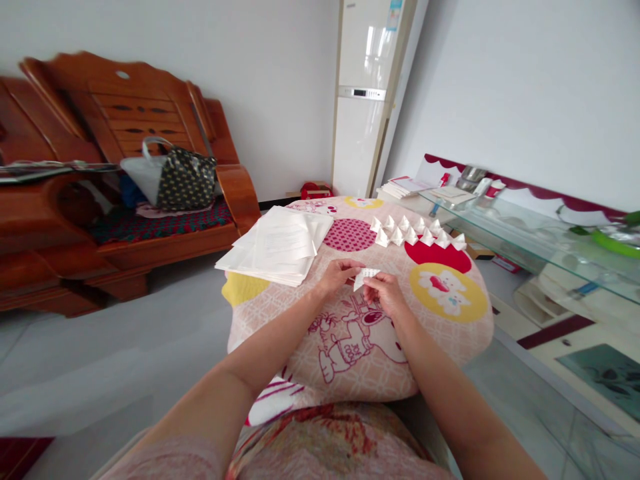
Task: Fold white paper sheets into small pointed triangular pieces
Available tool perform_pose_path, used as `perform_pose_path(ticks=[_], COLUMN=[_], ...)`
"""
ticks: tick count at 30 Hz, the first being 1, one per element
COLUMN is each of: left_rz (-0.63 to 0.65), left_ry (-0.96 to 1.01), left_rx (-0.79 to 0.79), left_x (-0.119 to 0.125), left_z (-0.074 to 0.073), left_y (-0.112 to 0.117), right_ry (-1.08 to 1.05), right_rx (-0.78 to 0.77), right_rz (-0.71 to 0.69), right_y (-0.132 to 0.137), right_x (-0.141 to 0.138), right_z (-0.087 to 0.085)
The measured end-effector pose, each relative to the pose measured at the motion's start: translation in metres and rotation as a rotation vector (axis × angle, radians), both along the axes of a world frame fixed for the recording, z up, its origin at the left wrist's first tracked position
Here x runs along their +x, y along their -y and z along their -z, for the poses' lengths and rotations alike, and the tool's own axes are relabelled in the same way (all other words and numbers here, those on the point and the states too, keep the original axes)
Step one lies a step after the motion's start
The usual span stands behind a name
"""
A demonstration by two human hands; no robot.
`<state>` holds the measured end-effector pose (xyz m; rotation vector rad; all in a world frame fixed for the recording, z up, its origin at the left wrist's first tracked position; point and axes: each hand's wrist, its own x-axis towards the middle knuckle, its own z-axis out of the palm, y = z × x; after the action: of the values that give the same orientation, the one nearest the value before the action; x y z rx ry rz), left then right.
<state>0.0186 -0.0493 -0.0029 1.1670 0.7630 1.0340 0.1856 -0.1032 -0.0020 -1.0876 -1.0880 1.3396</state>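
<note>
A small piece of folded white paper [367, 276] is held just above the round table between my two hands. My left hand [338, 275] pinches its left edge with thumb and fingertips. On the right edge, my right hand [385, 291] closes thumb and fingers around the paper. Beyond my right hand stand several folded paper pieces [411, 235], pointed at the top and set in two rows. To the left lies a stack of paper sheets [277, 247], some with faint print, loosely piled.
A patterned cloth [360, 373] with cartoon figures covers the table. A wooden sofa [145, 113] with bags [187, 180] on it stands at left. At right is a glass-topped cabinet [530, 227] holding cups and papers. A tall white air conditioner [360, 133] fills the corner.
</note>
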Motion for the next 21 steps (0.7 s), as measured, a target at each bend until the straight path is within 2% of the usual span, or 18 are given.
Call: perform_pose_path(ticks=[6,14,21], left_rz=[-0.025,0.089,0.128], left_ry=[0.03,0.054,0.13], left_rx=[-0.057,-0.174,-0.286], left_x=[-0.004,0.0,0.002], left_z=[0.001,-0.007,-0.008], left_y=[-0.003,0.001,0.002], right_ry=[-0.08,-0.118,-0.155], right_rx=[0.052,0.068,0.062], right_rz=[-0.039,-0.052,-0.062], right_y=[-0.002,-0.004,-0.005], right_x=[0.004,0.005,0.004], right_z=[0.0,0.003,0.003])
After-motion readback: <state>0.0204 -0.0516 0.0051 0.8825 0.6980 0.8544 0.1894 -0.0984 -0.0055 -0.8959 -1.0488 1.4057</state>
